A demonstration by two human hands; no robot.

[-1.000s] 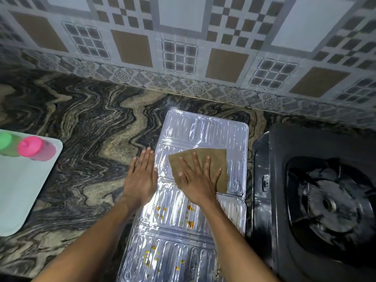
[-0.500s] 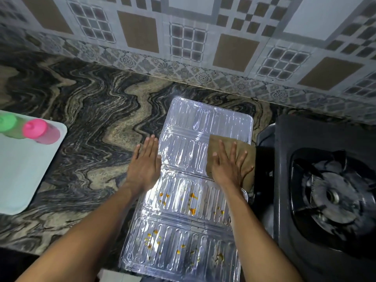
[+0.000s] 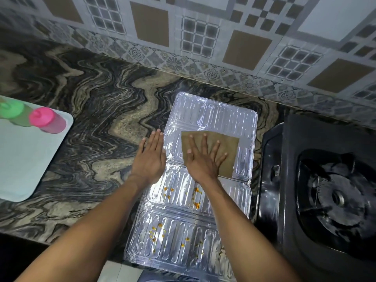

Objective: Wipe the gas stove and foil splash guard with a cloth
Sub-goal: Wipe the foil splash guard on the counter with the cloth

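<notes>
Foil splash guard [image 3: 211, 119] lies flat on the marble counter [image 3: 97, 110], orange spots on its near and middle panels. Right hand [image 3: 203, 159], fingers spread flat, presses a brown cloth [image 3: 227, 147] on the far panel; left hand [image 3: 150, 157], flat and empty, steadies the guard's left edge. Wiping step; next, pull the cloth nearer over the spots. Gas stove [image 3: 317, 180] to the right looks unwiped.

Beyond the fingertips of the right hand [image 3: 204, 159], bare foil splash guard [image 3: 215, 117] and open countertop [image 3: 114, 110] are left up to the tiled wall [image 3: 203, 37]. Passage right of those fingers is blocked by the gas stove [image 3: 325, 190]; far left of the left hand [image 3: 149, 157], two bottles [image 3: 47, 120] are stood on a tray [image 3: 22, 159].
</notes>
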